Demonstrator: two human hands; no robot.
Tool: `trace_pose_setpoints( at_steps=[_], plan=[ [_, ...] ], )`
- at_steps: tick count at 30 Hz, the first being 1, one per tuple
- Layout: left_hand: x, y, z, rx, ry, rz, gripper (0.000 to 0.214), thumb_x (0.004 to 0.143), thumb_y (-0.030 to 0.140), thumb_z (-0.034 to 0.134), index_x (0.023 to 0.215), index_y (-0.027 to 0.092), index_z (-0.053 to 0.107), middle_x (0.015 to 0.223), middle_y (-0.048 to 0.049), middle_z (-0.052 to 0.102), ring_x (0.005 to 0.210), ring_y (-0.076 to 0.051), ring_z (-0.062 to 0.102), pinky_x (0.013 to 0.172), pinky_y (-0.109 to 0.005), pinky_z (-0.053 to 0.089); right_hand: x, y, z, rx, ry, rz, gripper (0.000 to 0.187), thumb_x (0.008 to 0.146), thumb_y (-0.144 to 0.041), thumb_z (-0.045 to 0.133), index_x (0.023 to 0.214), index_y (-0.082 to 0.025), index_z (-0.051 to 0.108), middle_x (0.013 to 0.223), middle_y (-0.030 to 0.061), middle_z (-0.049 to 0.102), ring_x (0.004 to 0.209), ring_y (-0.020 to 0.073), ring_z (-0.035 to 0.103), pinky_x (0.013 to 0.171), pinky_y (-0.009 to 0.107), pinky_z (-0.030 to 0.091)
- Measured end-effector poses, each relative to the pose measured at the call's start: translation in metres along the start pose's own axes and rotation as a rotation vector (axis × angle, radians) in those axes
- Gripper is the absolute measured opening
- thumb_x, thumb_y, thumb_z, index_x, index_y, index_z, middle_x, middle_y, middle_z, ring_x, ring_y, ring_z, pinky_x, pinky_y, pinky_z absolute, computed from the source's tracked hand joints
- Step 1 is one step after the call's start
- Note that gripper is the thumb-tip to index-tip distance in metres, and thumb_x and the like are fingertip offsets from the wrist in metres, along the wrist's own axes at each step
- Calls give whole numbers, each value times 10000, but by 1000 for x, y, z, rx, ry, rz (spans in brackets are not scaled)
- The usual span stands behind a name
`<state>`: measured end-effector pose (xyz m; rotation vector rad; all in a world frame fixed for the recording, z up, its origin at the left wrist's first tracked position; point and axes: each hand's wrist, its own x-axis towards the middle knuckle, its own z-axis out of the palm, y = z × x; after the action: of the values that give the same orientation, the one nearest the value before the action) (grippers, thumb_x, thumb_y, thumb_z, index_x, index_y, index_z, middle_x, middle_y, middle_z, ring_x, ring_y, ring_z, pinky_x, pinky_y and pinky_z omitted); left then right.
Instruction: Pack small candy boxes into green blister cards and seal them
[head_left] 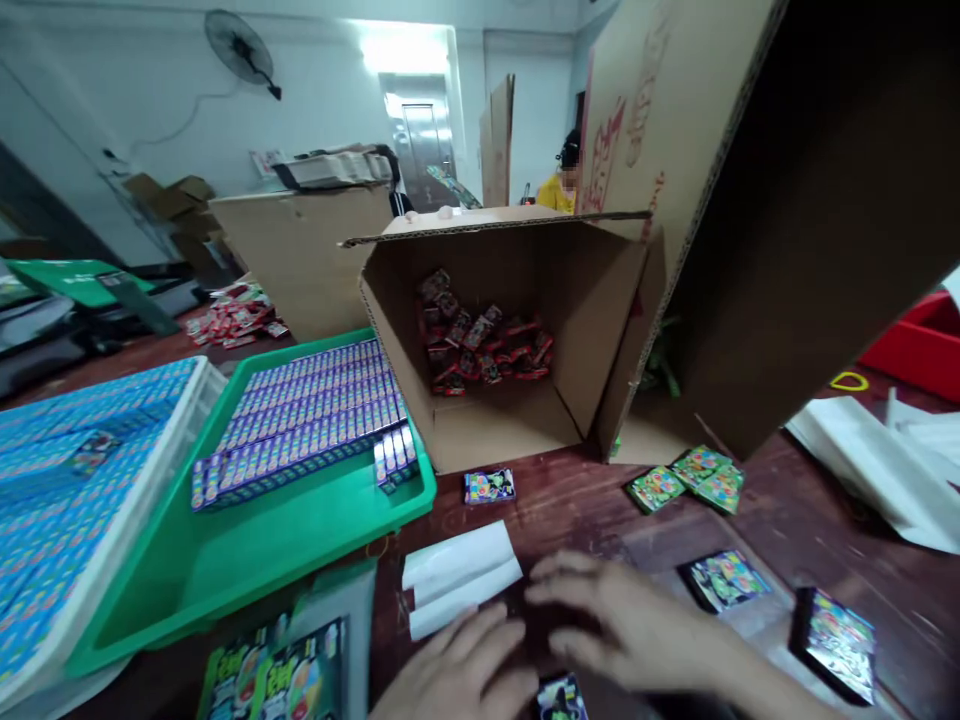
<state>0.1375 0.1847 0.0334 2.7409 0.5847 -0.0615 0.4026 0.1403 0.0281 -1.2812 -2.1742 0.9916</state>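
My left hand (457, 670) is at the bottom middle, fingers stretched out and slightly apart, with nothing visible in it. Its fingertips are close to the near edge of a folded white paper sheet (465, 575). To its right, my right hand (611, 615) reaches in with fingers spread and somewhat bent, also with nothing visible in it. Below the right hand a small dark printed packet (562, 698) is partly cut off by the frame edge. Beyond the paper a small purple-and-green packet (489, 486) lies on the dark table (559, 500).
A cardboard box (510, 425) on its side holds red packets (480, 345). A green tray (247, 550) of purple boxes and a white crate (196, 385) of blue boxes are left. Green packets (656, 488), dark packs (836, 645) and a larger box (795, 250) are right. A person in yellow (556, 192) is behind.
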Motion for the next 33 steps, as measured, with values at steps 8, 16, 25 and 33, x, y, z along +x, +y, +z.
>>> trace_pose_setpoints(
  at_steps=[8,16,25,33],
  plan=[
    [124,-49,-9,-12,23,-579,734,950,631,472,1585,270,402,1691,-101,280,1543,-485,188,1181,-677,288,126,-54,-140,-756,994,-353,594,971,-283,579,1533,-235,394,1596,161,393,1520,307,316,1224,588,294],
    [128,-49,13,94,154,-598,743,857,714,549,1498,340,520,1561,-103,495,1370,-458,434,1066,-629,383,198,-126,-226,-1017,878,84,421,1006,-76,338,1064,-108,754,979,150,749,1073,346,710,934,547,488],
    [123,-62,26,67,115,-661,982,857,817,411,1604,185,329,1697,-121,265,1563,-374,195,1214,-585,234,166,-118,-194,-1075,863,-19,319,968,-95,413,974,-143,728,912,119,762,871,251,707,716,343,484],
    [114,-50,24,84,211,-642,903,876,745,501,1575,187,379,1656,-162,345,1529,-397,266,1217,-583,238,67,-170,-119,-1045,962,-182,360,990,-114,428,1206,-201,702,1190,117,759,1088,299,696,853,426,565]
  ],
)
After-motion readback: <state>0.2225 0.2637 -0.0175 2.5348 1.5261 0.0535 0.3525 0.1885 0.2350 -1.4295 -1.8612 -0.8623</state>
